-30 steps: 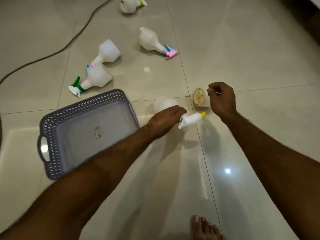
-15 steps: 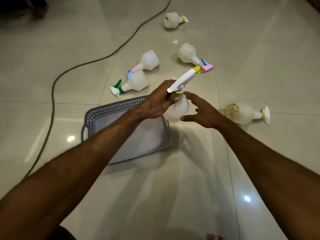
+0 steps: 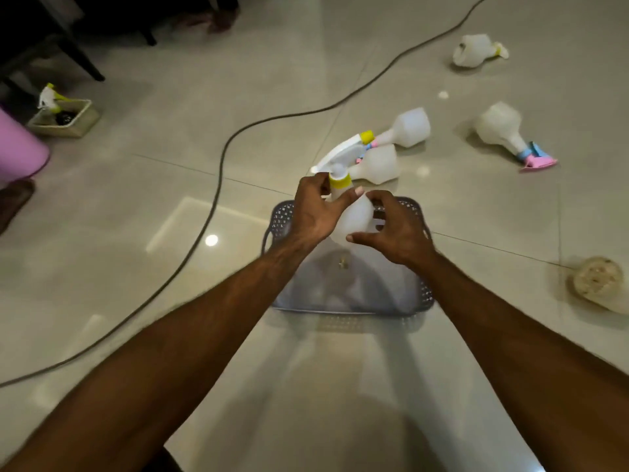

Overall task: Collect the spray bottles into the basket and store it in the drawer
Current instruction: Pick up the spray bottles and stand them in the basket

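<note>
My left hand (image 3: 315, 209) grips the neck of a white spray bottle with a yellow collar (image 3: 343, 172), held upright above the grey perforated basket (image 3: 420, 294). My right hand (image 3: 396, 229) cups the bottle's body from the right, fingers curled around it. On the floor beyond lie two white bottles side by side (image 3: 377, 163) (image 3: 408, 127), a bottle with a pink and blue trigger (image 3: 503, 131), and one farther back (image 3: 476, 51). Another bottle (image 3: 599, 284) lies at the right edge.
A dark cable (image 3: 218, 185) snakes across the tiled floor on the left. A small beige tray (image 3: 76, 122) holding a yellow-trimmed sprayer sits far left, next to a pink object (image 3: 17, 148). Dark furniture legs (image 3: 81, 59) stand at the top left.
My left hand picked the yellow-collared bottle off the floor and lifted it over the basket. My right hand came in onto its body. The view swung left.
</note>
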